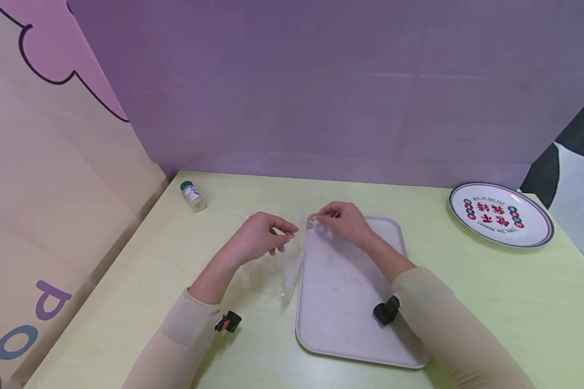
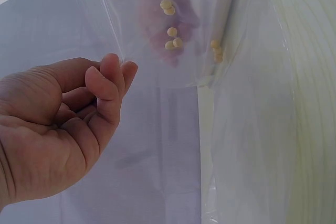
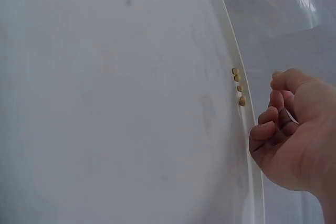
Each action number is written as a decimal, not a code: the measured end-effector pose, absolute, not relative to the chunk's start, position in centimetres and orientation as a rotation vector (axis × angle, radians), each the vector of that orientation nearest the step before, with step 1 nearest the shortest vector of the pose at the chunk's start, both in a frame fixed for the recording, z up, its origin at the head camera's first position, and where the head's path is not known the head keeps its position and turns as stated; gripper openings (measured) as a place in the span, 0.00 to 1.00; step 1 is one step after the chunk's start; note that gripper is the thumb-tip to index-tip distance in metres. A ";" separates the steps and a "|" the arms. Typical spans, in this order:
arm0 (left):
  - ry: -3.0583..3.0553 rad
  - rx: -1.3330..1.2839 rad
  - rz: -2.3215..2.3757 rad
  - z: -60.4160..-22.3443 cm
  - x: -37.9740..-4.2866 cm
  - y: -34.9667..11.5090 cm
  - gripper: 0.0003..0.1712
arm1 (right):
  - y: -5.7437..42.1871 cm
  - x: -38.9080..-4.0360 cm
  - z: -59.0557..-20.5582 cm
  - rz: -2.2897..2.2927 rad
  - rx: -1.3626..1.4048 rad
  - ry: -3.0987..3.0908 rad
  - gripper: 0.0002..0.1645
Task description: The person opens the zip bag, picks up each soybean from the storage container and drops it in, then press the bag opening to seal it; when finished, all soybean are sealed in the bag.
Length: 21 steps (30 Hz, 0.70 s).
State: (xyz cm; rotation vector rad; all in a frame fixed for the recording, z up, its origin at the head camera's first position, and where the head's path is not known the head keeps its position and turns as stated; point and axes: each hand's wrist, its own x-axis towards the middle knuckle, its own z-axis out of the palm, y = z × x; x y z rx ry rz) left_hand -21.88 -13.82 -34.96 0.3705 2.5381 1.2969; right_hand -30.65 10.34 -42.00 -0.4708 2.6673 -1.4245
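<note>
A clear plastic bag [image 2: 152,64] with several round, yellowish beans [image 2: 172,32] inside hangs from my left hand [image 1: 264,235], which pinches its edge with thumb and fingertips. My right hand [image 1: 345,220] is over the far left corner of a pale rectangular tray [image 1: 350,302], just beside the bag. Several more beans [image 3: 240,88] lie along the tray's inner edge, close to the fingers of my right hand [image 3: 294,129]. Those fingers are curled, with thumb and forefinger close together; whether a bean is between them is hidden.
Near the table's far left corner lies a small clear bottle [image 1: 193,195] with a green cap. A white oval plate [image 1: 530,210] with red lettering sits at the far right. A purple panel [image 1: 345,108] stands behind the pale yellow-green table [image 1: 506,313].
</note>
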 end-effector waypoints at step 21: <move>2.532 0.370 1.301 -35.0 -21.7 -13.6 0.13 | 10.4 -31.9 -43.4 -1.237 -0.461 2.790 0.07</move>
